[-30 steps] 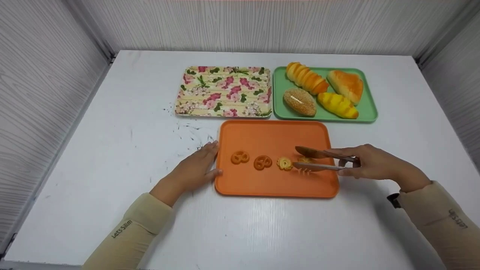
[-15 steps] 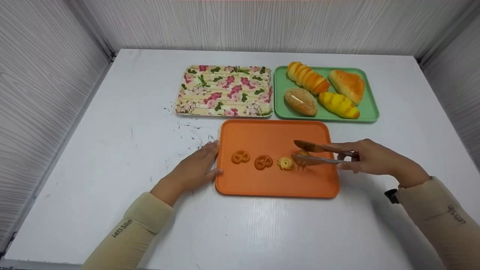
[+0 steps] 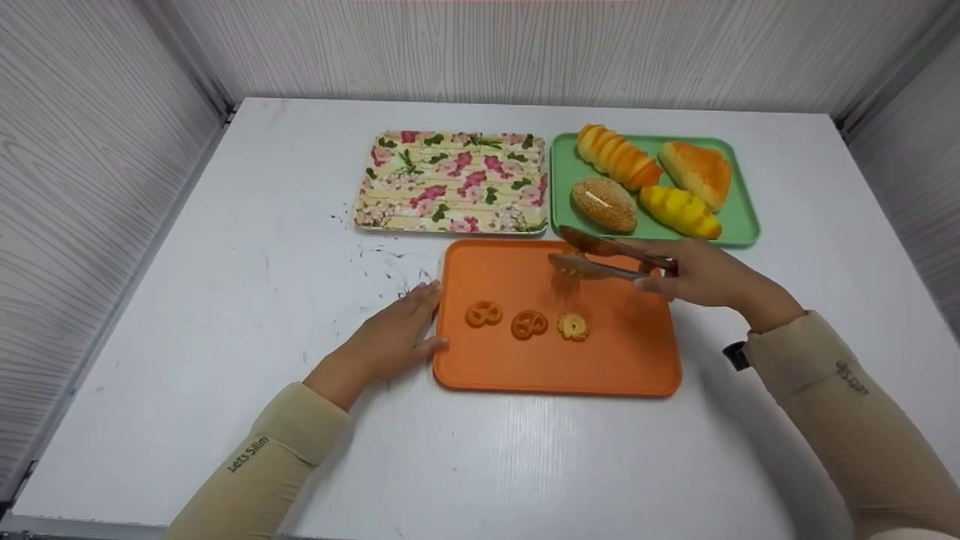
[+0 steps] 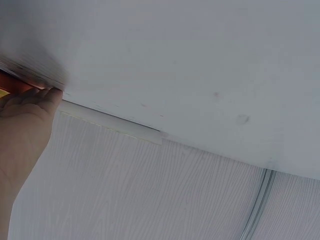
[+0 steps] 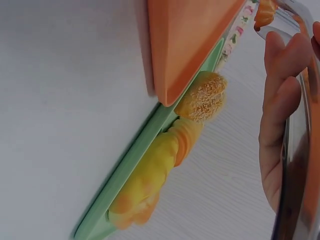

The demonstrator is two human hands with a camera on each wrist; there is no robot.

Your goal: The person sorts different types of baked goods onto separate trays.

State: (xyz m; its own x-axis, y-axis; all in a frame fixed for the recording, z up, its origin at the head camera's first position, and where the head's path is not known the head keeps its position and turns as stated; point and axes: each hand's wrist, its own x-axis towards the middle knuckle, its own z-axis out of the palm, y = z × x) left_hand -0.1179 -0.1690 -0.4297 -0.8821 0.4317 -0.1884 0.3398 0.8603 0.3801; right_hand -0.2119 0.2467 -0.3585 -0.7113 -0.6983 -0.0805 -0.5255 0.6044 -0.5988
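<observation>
holding the small golden cookie (image 5: 266,12) in the metal tongs (image 3: 615,248) calls, in this assessment, for light, even pressure; a harder squeeze could tilt or eject it. lifting clear of the far rim is advisable. the cookie sits between the tong tips, above the far part of the orange tray (image 3: 555,371). the right hand (image 3: 701,274) grips the tongs, forearm angled in from the right. the left hand (image 3: 386,334), fingers extended and ungripping, touches the tray's left rim.
</observation>
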